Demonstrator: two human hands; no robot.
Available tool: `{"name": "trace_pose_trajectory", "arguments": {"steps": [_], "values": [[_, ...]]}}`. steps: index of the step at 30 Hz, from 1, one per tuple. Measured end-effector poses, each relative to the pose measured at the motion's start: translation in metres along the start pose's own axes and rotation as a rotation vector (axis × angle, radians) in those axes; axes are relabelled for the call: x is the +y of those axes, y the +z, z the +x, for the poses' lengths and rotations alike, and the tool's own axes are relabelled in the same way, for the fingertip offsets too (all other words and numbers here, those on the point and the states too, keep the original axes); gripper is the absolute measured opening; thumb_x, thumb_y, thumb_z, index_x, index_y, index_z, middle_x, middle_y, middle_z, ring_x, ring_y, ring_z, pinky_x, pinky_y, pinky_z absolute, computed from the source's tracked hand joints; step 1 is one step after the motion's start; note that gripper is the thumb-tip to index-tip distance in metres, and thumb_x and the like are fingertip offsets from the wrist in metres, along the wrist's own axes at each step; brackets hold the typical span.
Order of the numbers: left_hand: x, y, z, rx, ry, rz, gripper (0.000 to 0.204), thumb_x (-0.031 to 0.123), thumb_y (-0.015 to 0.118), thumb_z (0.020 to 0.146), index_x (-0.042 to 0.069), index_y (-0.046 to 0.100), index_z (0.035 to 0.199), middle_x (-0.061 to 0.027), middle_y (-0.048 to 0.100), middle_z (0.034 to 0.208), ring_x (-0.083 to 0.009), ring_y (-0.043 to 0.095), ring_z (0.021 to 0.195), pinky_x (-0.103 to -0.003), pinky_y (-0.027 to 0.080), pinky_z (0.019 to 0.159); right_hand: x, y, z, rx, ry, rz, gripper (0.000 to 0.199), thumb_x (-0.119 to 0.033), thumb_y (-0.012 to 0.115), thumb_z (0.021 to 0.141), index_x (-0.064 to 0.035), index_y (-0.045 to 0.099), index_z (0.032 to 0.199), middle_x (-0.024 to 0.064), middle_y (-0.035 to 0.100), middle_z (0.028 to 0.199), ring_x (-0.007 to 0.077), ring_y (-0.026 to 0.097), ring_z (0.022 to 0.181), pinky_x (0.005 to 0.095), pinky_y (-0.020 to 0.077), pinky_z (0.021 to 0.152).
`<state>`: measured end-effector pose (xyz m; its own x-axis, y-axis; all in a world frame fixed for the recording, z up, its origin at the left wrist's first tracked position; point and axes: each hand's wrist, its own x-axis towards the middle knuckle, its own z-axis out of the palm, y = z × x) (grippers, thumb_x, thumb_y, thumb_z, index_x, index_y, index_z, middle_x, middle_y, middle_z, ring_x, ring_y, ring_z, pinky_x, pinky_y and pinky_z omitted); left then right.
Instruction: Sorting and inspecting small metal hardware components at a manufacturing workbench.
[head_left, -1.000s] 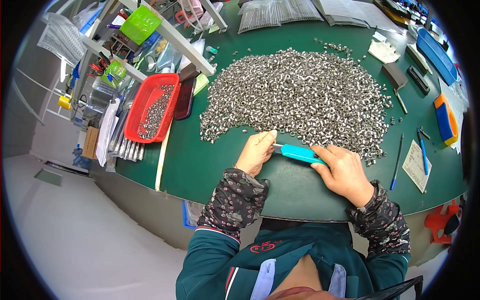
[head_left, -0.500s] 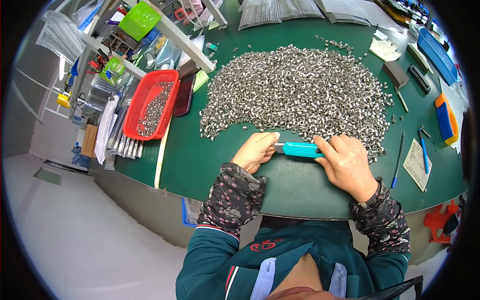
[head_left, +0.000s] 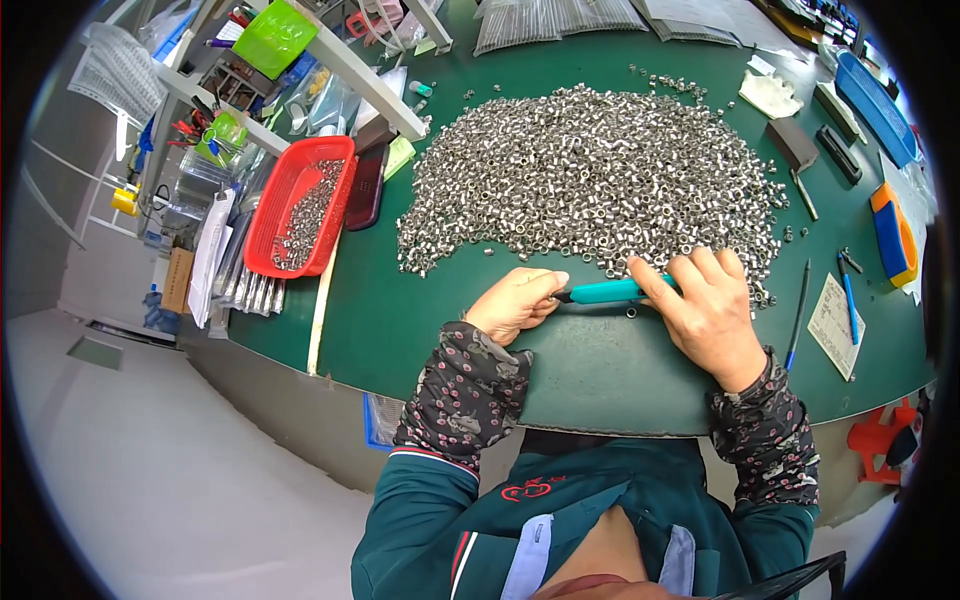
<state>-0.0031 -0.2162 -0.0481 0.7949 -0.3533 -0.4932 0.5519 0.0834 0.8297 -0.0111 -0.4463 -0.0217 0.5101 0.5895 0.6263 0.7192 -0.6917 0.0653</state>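
Observation:
My right hand (head_left: 705, 305) is wrapped round the teal handle of a utility knife (head_left: 606, 291), held level above the table with its blade end toward the left. My left hand (head_left: 517, 303) is closed in a pinch at the blade end; what its fingertips hold is too small and covered to make out. Just beyond both hands spreads a wide heap of small metal rings (head_left: 590, 175). One loose metal ring (head_left: 631, 313) lies on the green table under the knife.
To the left stands a red basket (head_left: 262, 225) partly filled with metal rings, beside a dark phone (head_left: 368, 188). On the right lie pens (head_left: 848, 305), a paper slip (head_left: 832, 325), a tape dispenser (head_left: 893, 235) and a blue tray (head_left: 875, 110). A metal frame rises at the back left.
The knife has turned in my right hand, showing a narrower side, and my right hand has shifted slightly up and right. A loose ring now shows below the knife. My left hand stays nearly in place.

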Motion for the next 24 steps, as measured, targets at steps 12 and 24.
{"name": "trace_pose_trajectory", "arguments": {"steps": [12, 24], "values": [[-0.003, -0.004, 0.003, 0.061, 0.459, -0.229, 0.020, 0.026, 0.043, 0.084, 0.006, 0.044, 0.080, -0.0010, 0.040, 0.068, -0.0047, 0.033, 0.051, -0.016, 0.027, 0.040, -0.010, -0.001, -0.004, -0.011, 0.245, 0.351, 0.034, -0.015, 0.063, 0.058, -0.0043, 0.053, 0.089, 0.0071, 0.043, 0.062, 0.0237, 0.044, 0.057, 0.0329, 0.0341, 0.051], [-0.001, -0.006, 0.005, 0.009, 0.535, -0.398, 0.008, 0.010, 0.046, 0.081, 0.006, 0.045, 0.088, -0.0037, 0.045, 0.075, -0.0061, 0.035, 0.053, -0.017, 0.030, 0.041, -0.019, 0.000, -0.011, -0.182, 0.203, 0.354, 0.032, -0.012, 0.061, 0.060, -0.0049, 0.054, 0.090, 0.0071, 0.043, 0.060, 0.0227, 0.045, 0.056, 0.0340, 0.0356, 0.049]]}}
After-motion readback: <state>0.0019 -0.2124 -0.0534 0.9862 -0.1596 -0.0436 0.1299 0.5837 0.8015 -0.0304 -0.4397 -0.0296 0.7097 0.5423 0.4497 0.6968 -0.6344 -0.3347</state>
